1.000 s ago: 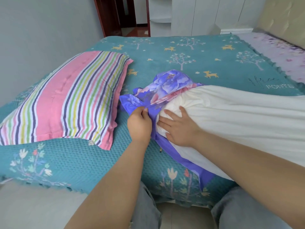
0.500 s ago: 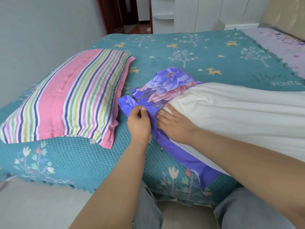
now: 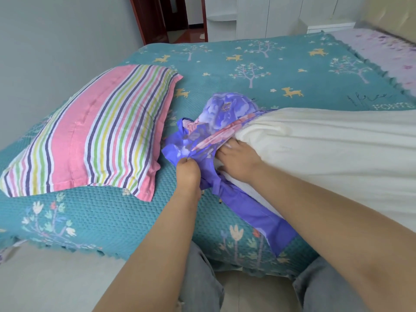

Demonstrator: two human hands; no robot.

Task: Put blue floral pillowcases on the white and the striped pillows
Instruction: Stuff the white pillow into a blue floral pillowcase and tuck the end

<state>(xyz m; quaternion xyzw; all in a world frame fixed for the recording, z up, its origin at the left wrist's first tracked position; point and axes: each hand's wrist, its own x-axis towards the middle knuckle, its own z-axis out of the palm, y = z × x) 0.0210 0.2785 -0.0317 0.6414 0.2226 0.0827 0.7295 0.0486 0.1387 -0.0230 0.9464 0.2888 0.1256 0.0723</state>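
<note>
A white pillow (image 3: 326, 149) lies across the right of the bed, its left end inside a bunched blue floral pillowcase (image 3: 216, 122). My left hand (image 3: 188, 170) pinches the case's opening edge near the front of the bed. My right hand (image 3: 236, 158) lies on the pillow's end with its fingertips tucked under the case's edge. A purple strip of the case (image 3: 254, 212) trails along the pillow's front toward the bed's edge. The pink striped pillow (image 3: 94, 129) lies bare on the left of the bed.
A teal bedspread (image 3: 247, 64) with deer and trees covers the bed. A lilac floral sheet (image 3: 382, 48) shows at the far right by a padded headboard. A grey wall runs along the left. A doorway and white cabinets (image 3: 258, 16) stand behind. My knees are at the bed's front edge.
My right hand has slid forward so its fingertips go under the case's edge. My left hand has kept its pinch on the case. The camera has shifted slightly.
</note>
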